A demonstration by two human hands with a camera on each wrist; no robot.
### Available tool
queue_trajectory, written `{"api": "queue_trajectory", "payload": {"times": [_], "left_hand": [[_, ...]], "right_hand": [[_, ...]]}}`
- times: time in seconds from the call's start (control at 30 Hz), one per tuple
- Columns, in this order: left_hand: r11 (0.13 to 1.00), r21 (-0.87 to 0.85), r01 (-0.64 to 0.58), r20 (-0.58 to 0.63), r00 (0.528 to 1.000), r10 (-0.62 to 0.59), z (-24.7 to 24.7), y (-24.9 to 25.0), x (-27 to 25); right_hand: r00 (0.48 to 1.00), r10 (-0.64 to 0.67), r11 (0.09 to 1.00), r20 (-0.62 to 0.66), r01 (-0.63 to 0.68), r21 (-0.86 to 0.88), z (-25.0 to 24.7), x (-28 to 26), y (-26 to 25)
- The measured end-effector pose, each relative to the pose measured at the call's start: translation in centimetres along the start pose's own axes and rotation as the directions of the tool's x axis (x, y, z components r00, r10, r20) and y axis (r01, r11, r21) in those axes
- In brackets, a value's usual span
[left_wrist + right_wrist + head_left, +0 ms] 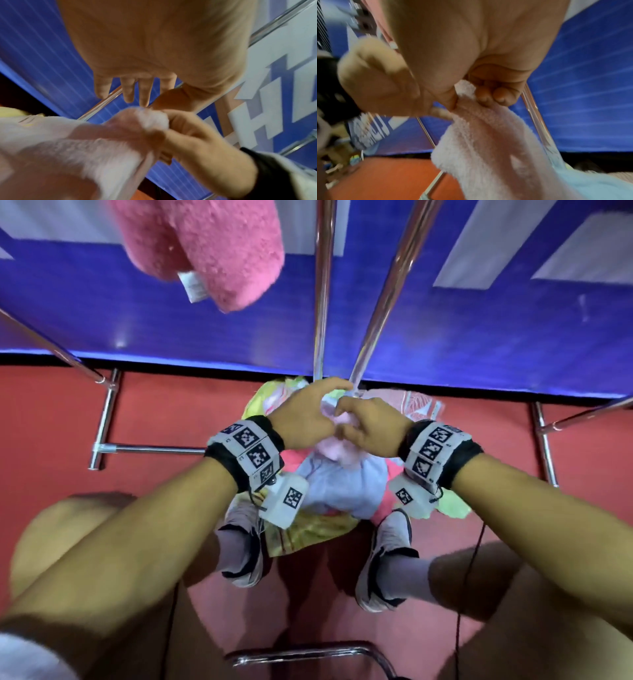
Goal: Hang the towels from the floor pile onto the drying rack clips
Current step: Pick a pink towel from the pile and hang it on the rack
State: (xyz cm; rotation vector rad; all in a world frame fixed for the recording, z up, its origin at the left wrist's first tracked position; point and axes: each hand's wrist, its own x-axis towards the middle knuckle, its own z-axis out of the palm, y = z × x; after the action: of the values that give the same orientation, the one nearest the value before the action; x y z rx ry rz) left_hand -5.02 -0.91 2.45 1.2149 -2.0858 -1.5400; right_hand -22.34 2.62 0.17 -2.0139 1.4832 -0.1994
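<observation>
The right hand (471, 75) pinches a pale pink towel (488, 142) above the floor pile (339, 487). The left hand (305, 414) also seems to grasp its edge. The pick-up step is in hand; next the towel must rise to a rack clip.

Place: looks like a staged indoor recording spot, not a lived-in home.
Floor: plain red floor (154, 412).
Backdrop: a blue printed banner (479, 337) with large white letters.
Furnishing: a chrome drying rack (322, 285), a pink towel (212, 244) hanging, a towel pile (339, 484) beneath.

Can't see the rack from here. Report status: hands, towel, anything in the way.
Right hand pinches pale pink towel; left hand on the same towel, grip unclear. Towel lifted off floor pile, not clipped. Rack poles close ahead.
</observation>
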Motion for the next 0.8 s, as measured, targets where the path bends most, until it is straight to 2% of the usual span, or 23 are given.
{"api": "queue_trajectory", "payload": {"times": [0.07,0.13,0.2,0.3,0.47,0.63,0.73,0.8], "left_hand": [[0.998,-0.037,-0.058,0.085,0.995,0.061,0.4,1.3,-0.9],[0.998,0.028,-0.051,0.002,0.999,0.051,0.3,2.5,-1.4],[0.994,0.065,-0.084,-0.103,0.991,0.090,-0.2,3.7,-2.1],[0.985,-0.009,-0.174,-0.195,0.966,0.169,-1.0,6.2,-3.8],[0.963,-0.057,-0.263,-0.320,0.919,0.231,-0.7,9.5,-6.6],[0.939,-0.159,-0.305,-0.465,0.862,0.201,-1.0,10.6,-10.1],[0.923,-0.206,-0.327,-0.530,0.829,0.175,-0.9,10.6,-11.2],[0.918,-0.219,-0.330,-0.570,0.807,0.155,-0.5,10.1,-11.5]], "right_hand": [[0.991,-0.061,0.997,-0.120,0.068,0.049,-2.0,-1.7,-1.7],[0.972,-0.096,0.991,-0.214,0.113,0.069,-4.0,-3.5,-3.3],[0.935,-0.122,0.986,-0.334,0.153,0.066,-5.5,-5.4,-4.4],[0.859,-0.091,0.978,-0.504,0.173,0.118,-6.5,-7.2,-5.3],[0.874,-0.109,0.981,-0.474,0.172,0.091,-5.7,-8.3,-6.9],[0.895,-0.004,0.979,-0.447,0.096,0.182,-6.2,-9.7,-8.0],[0.911,0.011,0.926,-0.413,0.147,0.348,-7.3,-11.2,-9.5],[0.889,0.044,0.890,-0.455,0.172,0.423,-7.7,-12.3,-10.4]]}}
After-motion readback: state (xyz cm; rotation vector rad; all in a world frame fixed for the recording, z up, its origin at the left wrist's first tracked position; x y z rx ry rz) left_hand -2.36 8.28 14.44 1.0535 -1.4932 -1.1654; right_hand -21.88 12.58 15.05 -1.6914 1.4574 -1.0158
